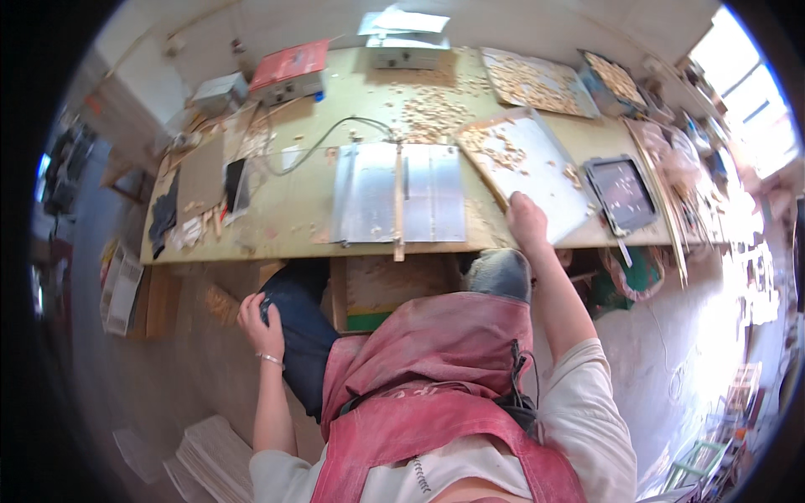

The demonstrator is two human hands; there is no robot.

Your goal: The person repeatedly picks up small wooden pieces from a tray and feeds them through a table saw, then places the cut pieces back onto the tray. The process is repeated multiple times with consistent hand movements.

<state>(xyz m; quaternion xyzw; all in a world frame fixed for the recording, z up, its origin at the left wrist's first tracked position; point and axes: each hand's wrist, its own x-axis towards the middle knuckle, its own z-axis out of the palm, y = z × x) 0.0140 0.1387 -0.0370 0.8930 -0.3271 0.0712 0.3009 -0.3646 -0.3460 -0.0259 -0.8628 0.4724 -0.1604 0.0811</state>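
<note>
My right hand point(527, 220) is closed on the near corner of a white wood-edged tray point(549, 189), which lies at a slant on the right of the table. Small pale wooden pieces point(496, 151) are scattered over the tray's far left part. My left hand point(263, 325) rests on my left thigh with its fingers apart, and I see nothing held in it. Between the hands, at the table's front edge, sits a flat metal plate point(360, 197) with a narrow wooden strip point(399, 205) running down its middle.
A loose heap of wooden pieces point(432, 116) lies behind the plate. Beyond it are a second loaded tray point(537, 82), a red-topped box point(289, 71) and a grey box point(411, 54). At right stands a black-rimmed tray point(620, 194); at left, a brown board point(201, 178).
</note>
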